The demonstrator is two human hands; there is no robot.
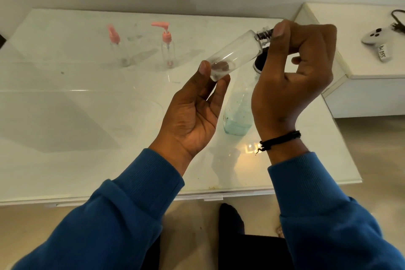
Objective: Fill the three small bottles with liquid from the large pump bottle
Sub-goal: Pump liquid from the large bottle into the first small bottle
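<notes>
Above the white table (65,116), I hold a small clear bottle (232,55) in the air, its long axis tilted, base low toward my left and neck high toward my right. My left hand (192,116) pinches the base between thumb and fingertips, the palm otherwise open. My right hand (293,68) curls round the dark threaded top (264,34) at the neck; whether the cap is seated or loose I cannot tell. I judge an unscrewing step in hand. Directly beneath stands the large bottle (237,114) holding pale blue liquid, its pump hidden by my right hand. Two pink-capped small bottles (167,50) stand well apart at the far side. A white controller (377,38) lies on a side unit.
</notes>
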